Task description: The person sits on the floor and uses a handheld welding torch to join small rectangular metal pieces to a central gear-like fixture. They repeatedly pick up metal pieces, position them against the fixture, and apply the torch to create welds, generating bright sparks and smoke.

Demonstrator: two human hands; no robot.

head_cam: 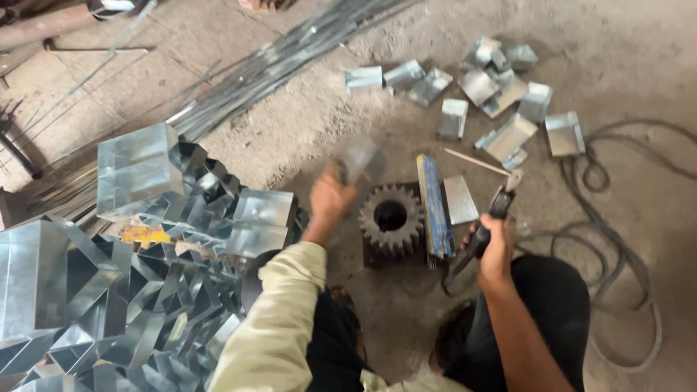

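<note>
My left hand (pixel 330 197), in a pale yellow sleeve, is raised over the floor and grips a small folded sheet-metal piece (pixel 363 160), blurred by motion. Just right of it, a dark toothed gear (pixel 392 218) lies flat on a dark plate. My right hand (pixel 497 243) is closed on the black handle of a tool (pixel 485 231) that points up toward a flat sheet-metal piece (pixel 459 198). A long bar with a blue edge (pixel 435 207) lies between the gear and that piece. A wooden-handled hammer (pixel 479 163) rests just beyond.
Several folded metal pieces (pixel 508 134) lie scattered at the upper right. A big heap of shiny sheet-metal boxes (pixel 138 247) fills the left. Long metal strips (pixel 276 65) run across the top. A grey cable (pixel 617 254) loops on the concrete floor at right.
</note>
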